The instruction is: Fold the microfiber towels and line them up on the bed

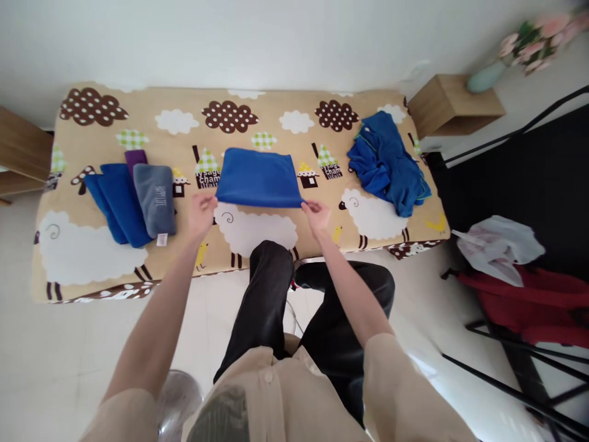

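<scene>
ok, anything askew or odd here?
No visible spill or damage. Only the crumpled blue pile at the right end of the bedspread stands out, messy against the smooth blue cloth that the left hand and right hand hold.

Bare fingers. Back from fingers: bare forearms, 2 short beige sleeves, loose cut. Farther back, beige shirt: buttoned placket, 1 dark grey patch. Black trousers, slight sheen, nearer fingers than shirt.

held blue cloth: 1 | grey cloth: 1 | crumpled pile: 1 | printed sheep: 3
</scene>
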{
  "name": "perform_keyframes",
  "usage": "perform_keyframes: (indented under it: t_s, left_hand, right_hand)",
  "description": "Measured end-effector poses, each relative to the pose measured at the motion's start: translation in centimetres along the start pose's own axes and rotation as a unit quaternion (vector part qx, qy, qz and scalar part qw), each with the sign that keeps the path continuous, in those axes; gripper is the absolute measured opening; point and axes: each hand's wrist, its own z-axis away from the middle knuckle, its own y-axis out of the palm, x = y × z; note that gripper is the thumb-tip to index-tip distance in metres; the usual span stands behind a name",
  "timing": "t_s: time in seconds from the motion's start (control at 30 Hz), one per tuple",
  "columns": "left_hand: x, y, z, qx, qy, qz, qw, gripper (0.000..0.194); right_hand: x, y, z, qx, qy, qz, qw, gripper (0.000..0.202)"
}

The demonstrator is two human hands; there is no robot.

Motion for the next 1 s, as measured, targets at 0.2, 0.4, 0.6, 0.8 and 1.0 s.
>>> perform_keyframes:
  t_s: [0.2,0.4,0.6,0.8,1.0]
  left_hand:
    - [8.2,1.9,8.4,0.089,-0.205,-0.111,0.968,0.019]
    - [10.9,1.6,10.5,0.145,-0.262,-0.109,0.948,0.033]
    - [11.6,1.6,10.1,0.201,-0.231,-0.166,0.937,0.043]
    - [11.7,1.0,11.1,0.226,-0.208,-0.266,0.914,0.036]
    - [10.5,0.3,12.8,0.25,-0.21,-0.291,0.899,0.037]
  right_hand:
    - [-8.2,-0.6,6.4,0.012,0.191,0.054,0.98,0.032]
    - [-10.3,-1.3,7.5,0.049,0.257,0.008,0.965,0.038]
    - [-10.5,-1.7,7.4,0.061,0.309,-0.033,0.948,0.043]
    - [-10.7,-3.2,8.1,0.061,0.325,0.004,0.944,0.042]
    - [-11.0,-4.9,8.6,0.106,0.308,0.043,0.945,0.046]
